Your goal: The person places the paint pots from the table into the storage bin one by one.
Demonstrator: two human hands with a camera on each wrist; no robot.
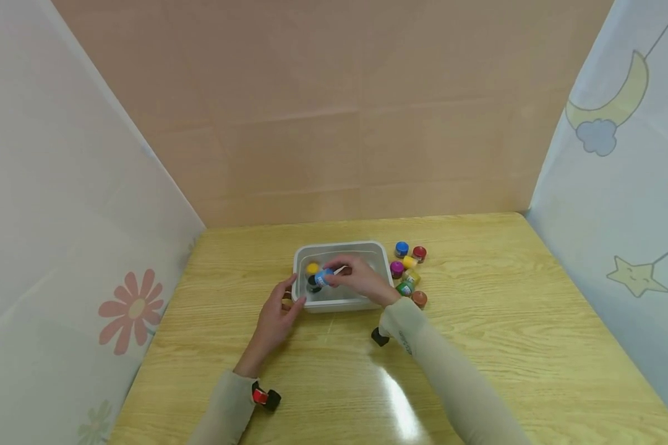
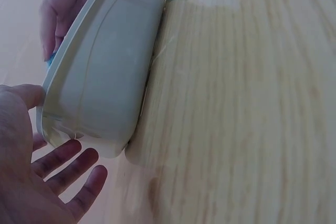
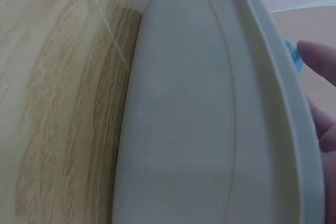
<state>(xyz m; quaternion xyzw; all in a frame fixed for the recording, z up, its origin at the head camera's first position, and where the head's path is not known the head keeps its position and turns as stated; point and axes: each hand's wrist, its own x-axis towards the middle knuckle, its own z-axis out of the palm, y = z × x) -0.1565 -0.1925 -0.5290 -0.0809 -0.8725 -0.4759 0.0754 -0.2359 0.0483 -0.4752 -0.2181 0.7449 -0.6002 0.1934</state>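
Note:
A white rectangular tub [image 1: 345, 305] stands on the table. My right hand [image 1: 357, 276] pinches a small paint jar [image 1: 321, 277] with a blue label over the tub's left half. Below it, inside, sit a jar with a yellow lid [image 1: 312, 268] and a jar with a black lid [image 1: 314, 283]. At the tub's left end, my left hand [image 1: 274, 314] rests its thumb and a finger at the rim. Its other fingers spread loosely outside the wall, as the left wrist view shows. In the right wrist view, the tub's wall [image 3: 178, 103] hides much of the held jar.
Right of the tub, several paint jars cluster on the table [image 1: 506, 321], among them a blue one [image 1: 402, 249], a red one [image 1: 419, 253], a purple one [image 1: 396, 269], a green one [image 1: 405, 289] and a brown one [image 1: 419, 299]. Walls enclose the back and both sides.

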